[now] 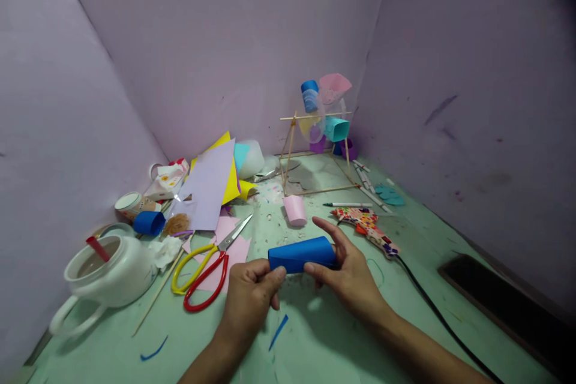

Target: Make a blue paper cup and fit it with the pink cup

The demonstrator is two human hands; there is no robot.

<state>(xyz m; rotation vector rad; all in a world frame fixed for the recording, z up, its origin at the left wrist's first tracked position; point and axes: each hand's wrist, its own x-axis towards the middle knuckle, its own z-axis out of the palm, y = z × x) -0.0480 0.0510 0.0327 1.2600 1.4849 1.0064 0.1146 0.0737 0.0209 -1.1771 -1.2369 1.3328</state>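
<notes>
Between both hands lies a rolled tube of blue paper, held just above the green table. My left hand pinches its left end between thumb and fingers. At the other end, my right hand grips the roll with the thumb in front and fingers behind, the index finger lifted away. Beyond the tube stands a small pink paper cup. Scissors with one yellow and one red handle lie left of my left hand. A floral-patterned glue gun rests to the right, past my right hand.
A stick frame carries a wheel with coloured paper cups at the back. White teapot and a blue paper cup sit left, near stacked coloured sheets. A black cord and a phone lie right.
</notes>
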